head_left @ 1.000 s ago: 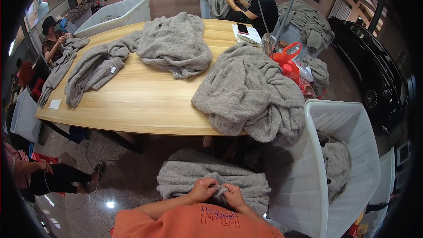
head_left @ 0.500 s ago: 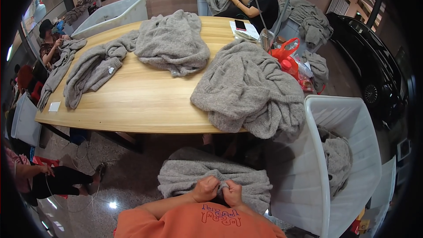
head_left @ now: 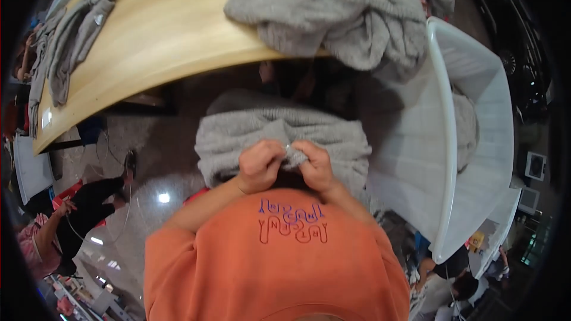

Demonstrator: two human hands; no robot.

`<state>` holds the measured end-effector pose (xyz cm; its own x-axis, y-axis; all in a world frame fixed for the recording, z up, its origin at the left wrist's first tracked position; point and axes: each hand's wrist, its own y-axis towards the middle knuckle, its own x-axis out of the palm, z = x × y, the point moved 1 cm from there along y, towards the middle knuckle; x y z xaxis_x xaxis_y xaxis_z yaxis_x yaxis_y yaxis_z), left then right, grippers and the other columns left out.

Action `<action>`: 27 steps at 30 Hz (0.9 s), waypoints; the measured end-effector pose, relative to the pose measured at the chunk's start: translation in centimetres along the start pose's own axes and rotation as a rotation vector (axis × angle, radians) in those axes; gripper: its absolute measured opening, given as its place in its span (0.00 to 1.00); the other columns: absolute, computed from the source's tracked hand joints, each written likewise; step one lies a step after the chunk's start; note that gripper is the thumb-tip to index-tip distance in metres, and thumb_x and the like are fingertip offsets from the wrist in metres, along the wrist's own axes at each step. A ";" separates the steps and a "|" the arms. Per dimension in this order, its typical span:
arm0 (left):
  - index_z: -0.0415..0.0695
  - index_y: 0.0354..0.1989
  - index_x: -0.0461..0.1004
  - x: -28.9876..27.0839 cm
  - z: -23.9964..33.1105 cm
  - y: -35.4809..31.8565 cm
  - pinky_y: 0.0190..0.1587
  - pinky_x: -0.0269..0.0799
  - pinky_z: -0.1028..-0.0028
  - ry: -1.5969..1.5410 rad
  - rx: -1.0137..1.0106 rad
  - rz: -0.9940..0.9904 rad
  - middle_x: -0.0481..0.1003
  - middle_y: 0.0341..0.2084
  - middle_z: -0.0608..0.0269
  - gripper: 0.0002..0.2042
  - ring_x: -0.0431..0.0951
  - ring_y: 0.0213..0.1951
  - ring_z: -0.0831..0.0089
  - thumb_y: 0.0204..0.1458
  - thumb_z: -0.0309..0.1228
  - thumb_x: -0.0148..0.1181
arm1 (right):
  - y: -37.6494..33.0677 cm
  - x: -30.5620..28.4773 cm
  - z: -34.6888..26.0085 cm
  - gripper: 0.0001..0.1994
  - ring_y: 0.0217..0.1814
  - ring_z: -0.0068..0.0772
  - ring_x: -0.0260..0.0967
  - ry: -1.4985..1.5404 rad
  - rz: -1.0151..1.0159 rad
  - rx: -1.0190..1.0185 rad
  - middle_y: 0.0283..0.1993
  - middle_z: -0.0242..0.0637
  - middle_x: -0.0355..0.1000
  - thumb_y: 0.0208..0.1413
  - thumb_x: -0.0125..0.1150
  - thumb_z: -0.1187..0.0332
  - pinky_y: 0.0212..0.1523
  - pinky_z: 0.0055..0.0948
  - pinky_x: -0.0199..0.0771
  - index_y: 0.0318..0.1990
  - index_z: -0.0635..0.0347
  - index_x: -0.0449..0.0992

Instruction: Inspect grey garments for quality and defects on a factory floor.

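Note:
A grey knitted garment [head_left: 238,134] lies bunched across my lap, below the table's near edge. My left hand [head_left: 260,165] is closed on a fold of it, and my right hand [head_left: 313,166] pinches the same knit just to the right. Between the two hands a small raised bit of the fabric shows, with something shiny at its top that is too small to make out. The fingertips are partly hidden in the folds.
A wooden table [head_left: 160,30] stands ahead, bearing a large heap of grey knitwear [head_left: 333,12] and more pieces at left. A white plastic bin [head_left: 443,142] at my right holds a grey garment [head_left: 465,125]. A seated co-worker [head_left: 89,214] is at the left.
The view has tipped downward, so the table sits higher in it. Both hands, still gripping the garment, have come up closer to my chest and show a little more apart.

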<state>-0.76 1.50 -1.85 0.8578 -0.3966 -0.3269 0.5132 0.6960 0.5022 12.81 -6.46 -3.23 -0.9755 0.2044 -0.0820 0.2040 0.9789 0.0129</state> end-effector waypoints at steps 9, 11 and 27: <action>0.39 0.24 0.71 -0.1 0.9 0.4 0.25 0.67 0.79 -0.219 -0.372 -0.104 0.73 0.23 0.61 0.08 0.73 0.24 0.74 0.35 0.15 0.59 | 0.0 -0.4 -1.2 0.16 0.26 0.28 0.67 0.030 0.045 -0.036 0.27 0.38 0.69 0.34 0.46 0.84 0.27 0.24 0.67 0.35 0.66 0.73; 0.39 0.24 0.71 -0.2 0.8 0.5 0.25 0.67 0.79 -0.216 -0.384 -0.127 0.73 0.23 0.62 0.08 0.73 0.24 0.75 0.35 0.14 0.59 | 0.0 -0.4 -1.3 0.16 0.24 0.30 0.67 -0.065 0.072 -0.131 0.25 0.39 0.68 0.33 0.47 0.84 0.25 0.26 0.66 0.34 0.66 0.73; 0.39 0.21 0.68 0.4 1.0 0.1 0.24 0.68 0.77 -0.126 -0.339 -0.035 0.73 0.21 0.59 0.07 0.73 0.23 0.72 0.33 0.13 0.53 | -0.4 0.4 -2.4 0.11 0.18 0.40 0.61 -0.530 0.214 -0.400 0.18 0.39 0.61 0.24 0.56 0.78 0.17 0.33 0.62 0.24 0.63 0.67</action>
<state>-0.36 0.81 -1.14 0.8476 -0.4794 -0.2276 0.5217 0.8313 0.1919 12.15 -6.79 -0.85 -0.7241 0.4632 -0.5110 0.2418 0.8644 0.4408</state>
